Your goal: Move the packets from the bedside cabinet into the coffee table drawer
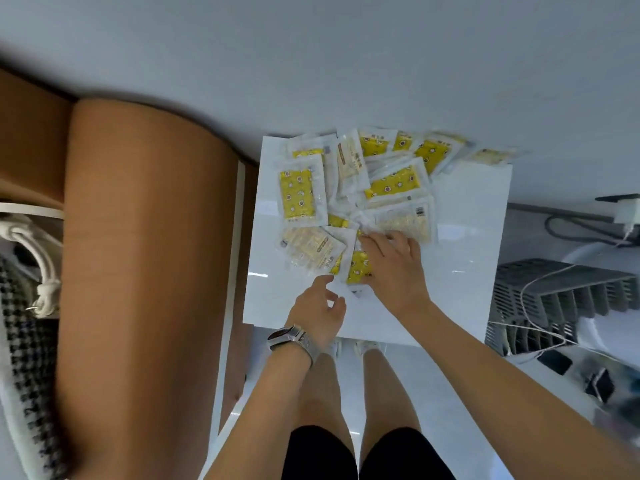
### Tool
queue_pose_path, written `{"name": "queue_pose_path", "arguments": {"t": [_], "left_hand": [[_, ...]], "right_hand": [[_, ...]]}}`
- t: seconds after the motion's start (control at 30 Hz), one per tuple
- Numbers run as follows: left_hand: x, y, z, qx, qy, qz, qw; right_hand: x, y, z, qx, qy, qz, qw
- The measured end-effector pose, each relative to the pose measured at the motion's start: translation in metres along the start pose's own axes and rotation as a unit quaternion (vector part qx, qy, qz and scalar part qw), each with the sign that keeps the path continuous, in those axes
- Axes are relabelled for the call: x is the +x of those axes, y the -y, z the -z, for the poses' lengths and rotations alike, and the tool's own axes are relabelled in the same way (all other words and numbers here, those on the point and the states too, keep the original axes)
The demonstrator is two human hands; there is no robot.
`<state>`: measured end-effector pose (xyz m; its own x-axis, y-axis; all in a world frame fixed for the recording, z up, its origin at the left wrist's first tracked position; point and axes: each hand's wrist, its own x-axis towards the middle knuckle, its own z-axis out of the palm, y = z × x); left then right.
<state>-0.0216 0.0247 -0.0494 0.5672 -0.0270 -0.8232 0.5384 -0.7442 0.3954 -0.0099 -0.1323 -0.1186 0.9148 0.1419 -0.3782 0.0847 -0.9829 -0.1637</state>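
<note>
Head view, yellow-and-clear packets (360,188) heaped, right hand (394,268) flat on them, left hand (318,311) loosely open

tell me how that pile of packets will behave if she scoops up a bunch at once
The packets look thin, flat and glossy, so they will probably flex and slide over each other, and a few may slip from the grip. They lie loosely overlapped on the smooth white cabinet top, so pushing likely fans them out. The right hand already rests on the near ones.

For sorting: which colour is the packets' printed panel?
Yellow with small dark motifs, on the packets; head view.
</note>
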Motion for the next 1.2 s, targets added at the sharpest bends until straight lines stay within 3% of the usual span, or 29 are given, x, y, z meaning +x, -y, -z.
{"name": "queue_pose_path", "arguments": {"t": [0.2, 0.37, 0.43, 0.53, 0.6, 0.67, 0.73, 0.83, 0.9, 0.97, 1.07, 1.2], "left_hand": [[0.005, -0.001, -0.006, -0.024, 0.005, 0.016, 1.0], [0.009, -0.008, -0.008, -0.14, 0.044, 0.03, 0.989], [0.011, -0.014, -0.01, -0.227, 0.107, 0.055, 0.966], [0.007, -0.026, -0.014, -0.4, 0.18, 0.054, 0.897], [0.003, -0.029, -0.012, -0.491, 0.151, 0.038, 0.857], [0.001, -0.024, -0.004, -0.537, 0.069, 0.07, 0.838], [0.003, -0.008, 0.005, -0.57, 0.003, 0.087, 0.817], [0.004, 0.02, 0.019, -0.6, -0.063, 0.115, 0.789], [0.004, 0.038, 0.025, -0.624, -0.095, 0.135, 0.764], [0.004, 0.05, 0.028, -0.617, -0.134, 0.143, 0.762], [0.005, 0.065, 0.029, -0.579, -0.195, 0.119, 0.783], [0.01, 0.072, 0.026, -0.521, -0.219, 0.098, 0.819]], "right_hand": [[-0.008, -0.016, 0.009, 0.016, 0.04, -0.052, 0.998], [-0.027, -0.032, 0.032, 0.256, 0.095, -0.149, 0.95], [-0.035, -0.031, 0.048, 0.364, 0.103, -0.177, 0.908], [-0.046, -0.015, 0.073, 0.505, 0.155, -0.194, 0.827], [-0.047, -0.003, 0.088, 0.561, 0.17, -0.201, 0.784], [-0.04, 0.004, 0.096, 0.584, 0.153, -0.212, 0.769], [-0.025, 0.009, 0.098, 0.556, 0.108, -0.216, 0.796], [0.003, 0.025, 0.084, 0.436, 0.032, -0.168, 0.883], [0.02, 0.046, 0.063, 0.335, 0.034, -0.097, 0.937], [0.033, 0.066, 0.046, 0.211, 0.052, -0.051, 0.975], [0.044, 0.082, 0.024, 0.083, 0.067, -0.045, 0.993], [0.046, 0.087, 0.009, 0.012, 0.041, -0.083, 0.996]]}}
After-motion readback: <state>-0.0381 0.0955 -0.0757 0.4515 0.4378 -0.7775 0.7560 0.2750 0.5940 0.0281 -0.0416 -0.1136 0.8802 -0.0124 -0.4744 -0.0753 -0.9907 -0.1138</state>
